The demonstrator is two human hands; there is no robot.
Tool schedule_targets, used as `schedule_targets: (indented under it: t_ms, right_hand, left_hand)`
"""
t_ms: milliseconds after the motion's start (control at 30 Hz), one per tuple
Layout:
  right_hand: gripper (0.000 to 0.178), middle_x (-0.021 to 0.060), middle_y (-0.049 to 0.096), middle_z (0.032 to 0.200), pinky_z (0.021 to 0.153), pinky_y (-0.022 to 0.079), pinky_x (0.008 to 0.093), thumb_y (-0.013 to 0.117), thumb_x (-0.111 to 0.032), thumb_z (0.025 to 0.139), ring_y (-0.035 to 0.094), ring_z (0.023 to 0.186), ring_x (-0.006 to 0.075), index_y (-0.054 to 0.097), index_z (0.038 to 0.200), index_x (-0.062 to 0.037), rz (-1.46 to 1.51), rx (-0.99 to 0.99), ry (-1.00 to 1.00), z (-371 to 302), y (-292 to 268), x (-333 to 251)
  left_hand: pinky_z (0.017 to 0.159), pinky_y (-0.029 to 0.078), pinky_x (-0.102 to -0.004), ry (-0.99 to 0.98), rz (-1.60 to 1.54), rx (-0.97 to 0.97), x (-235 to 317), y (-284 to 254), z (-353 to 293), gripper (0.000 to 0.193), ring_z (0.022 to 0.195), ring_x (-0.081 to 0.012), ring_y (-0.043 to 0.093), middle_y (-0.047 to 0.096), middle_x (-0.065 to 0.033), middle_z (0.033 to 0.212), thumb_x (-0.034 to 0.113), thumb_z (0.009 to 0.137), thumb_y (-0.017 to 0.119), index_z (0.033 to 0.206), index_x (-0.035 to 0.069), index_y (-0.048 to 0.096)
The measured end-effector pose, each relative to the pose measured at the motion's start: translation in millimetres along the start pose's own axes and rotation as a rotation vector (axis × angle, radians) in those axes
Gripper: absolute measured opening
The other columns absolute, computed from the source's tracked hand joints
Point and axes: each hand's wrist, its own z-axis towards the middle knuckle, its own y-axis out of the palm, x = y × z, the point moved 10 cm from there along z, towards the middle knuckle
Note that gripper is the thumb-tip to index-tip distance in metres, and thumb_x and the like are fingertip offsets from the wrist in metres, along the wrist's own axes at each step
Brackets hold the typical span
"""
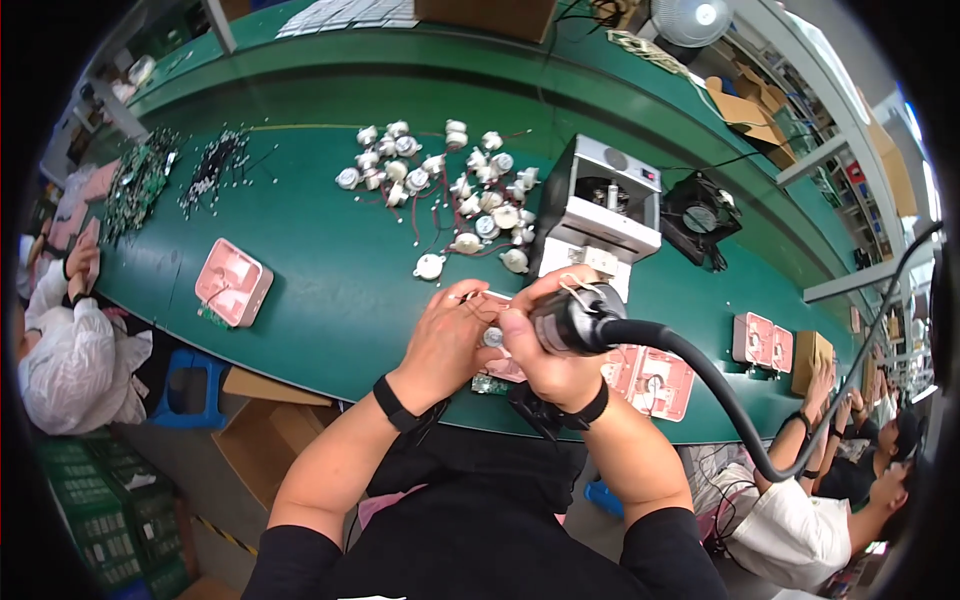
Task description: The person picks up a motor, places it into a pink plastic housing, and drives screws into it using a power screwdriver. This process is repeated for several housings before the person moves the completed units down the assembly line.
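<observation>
My right hand is wrapped round a black, cylindrical electric screwdriver with a wire hanging loop and a thick black cord at its top. Below it lies a pink plastic housing, mostly hidden by my hands. My left hand is closed at the housing's left side, its fingers bent by thin wires and a round white part. The screwdriver's tip is hidden from view. A green circuit board shows at the housing's near edge. Just right of my right hand lie more open pink housings.
Many white motor-like parts with wires are scattered ahead. Behind my hands stands a grey screw feeder, with a black fan beside it. A pink shell lies left. Other people work at both ends of the green bench.
</observation>
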Motion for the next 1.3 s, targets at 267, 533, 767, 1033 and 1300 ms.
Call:
schedule_targets:
  t_ms: [267,533,767,1033,1300]
  right_hand:
    - [0.027,0.0099,0.06,0.077,0.056,0.051,0.0337,0.06,-0.001,0.092,0.056,0.059,0.0176,0.043,0.113,-0.0063,0.235,0.142,-0.133,2.9,-44.1,-31.2]
    - [0.023,0.0103,0.057,0.074,0.054,0.05,0.035,0.059,-0.007,0.095,0.054,0.056,0.019,0.047,0.115,-0.0044,0.238,0.32,-0.201,46.3,-113.7,-59.4]
    - [0.021,0.0094,0.056,0.072,0.052,0.048,0.0348,0.06,-0.008,0.096,0.054,0.055,0.0187,0.049,0.112,-0.0023,0.143,0.362,-0.057,56.0,-118.4,-28.3]
    - [0.026,0.01,0.055,0.075,0.056,0.05,0.0358,0.061,-0.011,0.096,0.053,0.057,0.0191,0.043,0.114,-0.006,0.515,0.131,-0.016,24.3,-31.5,-50.9]
    - [0.035,0.0112,0.056,0.077,0.06,0.051,0.0359,0.065,-0.011,0.095,0.053,0.06,0.0185,0.038,0.116,-0.0081,0.344,-0.077,-0.047,16.7,27.8,-26.6]
  left_hand:
    - [0.105,0.042,-0.0437,-0.014,0.054,-0.182,-3.3,6.2,-1.1,0.047,0.128,-0.0302,0.053,0.068,-0.0043,0.117,0.018,0.067,0.088,0.108,0.01,0.069]
    - [0.107,0.044,-0.0434,-0.146,-0.094,0.028,-7.0,-17.7,-9.6,0.06,0.131,-0.0343,0.052,0.061,-0.014,0.133,0.018,0.072,0.087,0.126,0.007,0.063]
    - [0.11,0.042,-0.0441,-0.285,-0.241,0.064,-30.6,3.8,-26.4,0.076,0.131,-0.0362,0.052,0.054,-0.0178,0.143,0.023,0.078,0.083,0.144,0.007,0.048]
    - [0.11,0.04,-0.046,-0.263,-0.238,0.112,-36.4,5.1,-31.2,0.077,0.132,-0.0357,0.05,0.054,-0.0162,0.143,0.026,0.08,0.08,0.147,0.007,0.046]
    - [0.109,0.041,-0.0457,-0.259,-0.234,0.146,-36.7,5.6,-32.4,0.078,0.132,-0.0337,0.051,0.055,-0.0142,0.142,0.022,0.077,0.079,0.146,0.008,0.046]
